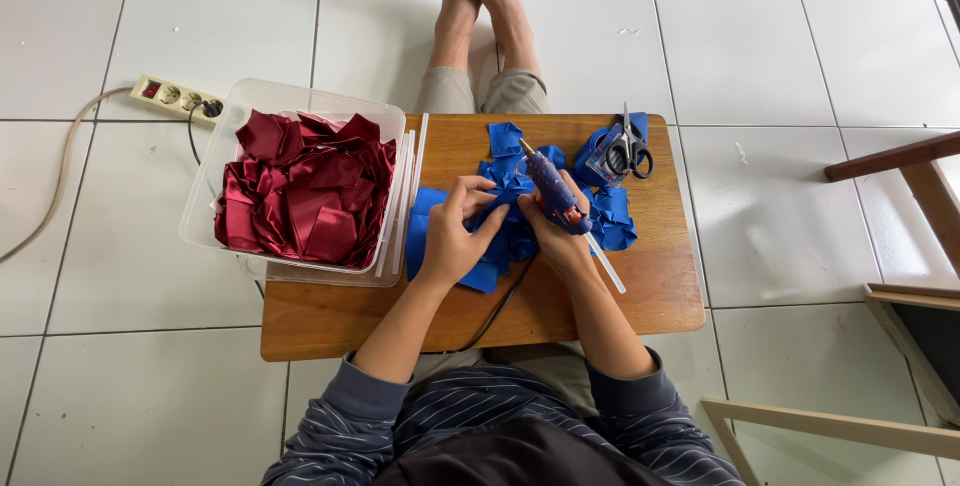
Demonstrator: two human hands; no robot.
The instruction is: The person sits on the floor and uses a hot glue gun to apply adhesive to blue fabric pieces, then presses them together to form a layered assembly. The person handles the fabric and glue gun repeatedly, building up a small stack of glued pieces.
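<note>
At mid-bench (330,326), the left hand (452,241) has its fingers pinched on a blue fabric piece (503,193), while the right hand (558,231) is wrapped around a glue gun (549,186). A plastic tub (300,106) of red pieces overhangs the bench's left edge, scissors (628,149) lie near the far edge, and the near strip is bare wood.

A blue pistol-shaped hot glue gun (552,189) with a clear glue stick jutting from its back is held in the right hand (560,236), nozzle pointing away from the person toward the far side of the wooden board. The left hand (455,236) pinches a small folded piece of shiny blue satin fabric (503,191) just beside the gun, above a loose pile of similar blue pieces.
</note>
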